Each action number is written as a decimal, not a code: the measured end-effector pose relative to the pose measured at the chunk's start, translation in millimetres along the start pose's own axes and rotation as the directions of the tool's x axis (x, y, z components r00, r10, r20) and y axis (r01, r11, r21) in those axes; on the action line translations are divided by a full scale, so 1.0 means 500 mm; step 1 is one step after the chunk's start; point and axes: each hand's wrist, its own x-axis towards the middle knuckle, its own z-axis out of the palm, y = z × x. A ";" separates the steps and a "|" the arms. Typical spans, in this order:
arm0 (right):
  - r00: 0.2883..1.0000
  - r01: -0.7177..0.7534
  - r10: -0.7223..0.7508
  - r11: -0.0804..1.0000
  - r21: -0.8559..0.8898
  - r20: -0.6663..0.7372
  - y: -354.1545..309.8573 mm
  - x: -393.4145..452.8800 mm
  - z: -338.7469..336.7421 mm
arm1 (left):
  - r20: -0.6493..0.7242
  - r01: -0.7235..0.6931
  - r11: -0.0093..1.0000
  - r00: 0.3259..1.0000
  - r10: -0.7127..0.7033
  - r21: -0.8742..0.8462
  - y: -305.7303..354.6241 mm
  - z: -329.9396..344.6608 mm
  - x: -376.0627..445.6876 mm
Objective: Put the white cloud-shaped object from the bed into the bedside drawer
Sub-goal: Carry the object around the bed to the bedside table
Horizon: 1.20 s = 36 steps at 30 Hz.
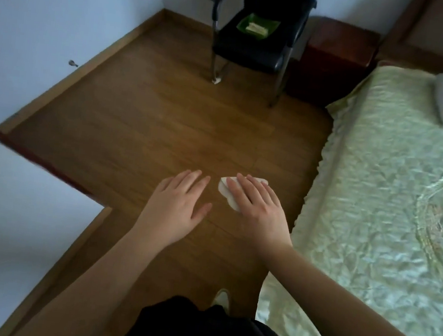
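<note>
White cloud-shaped object (224, 191) was already off the bed (378, 185) — right hand (258, 202) held it under flat fingers, left hand (180, 202) open and empty — with the bedside drawer (334, 62) well ahead, apparently shut.

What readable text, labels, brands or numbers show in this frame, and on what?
None readable.
White cloud-shaped object under the right hand: no print visible.
Green tray on the black chair: contents too blurred to read.
Bedspread: embroidery only, no lettering.
</note>
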 end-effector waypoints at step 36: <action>0.842 -0.515 0.488 0.854 -0.072 -0.230 0.754 0.746 -0.035 | 0.009 -0.523 0.850 0.852 0.524 0.065 0.014 -0.099 1.258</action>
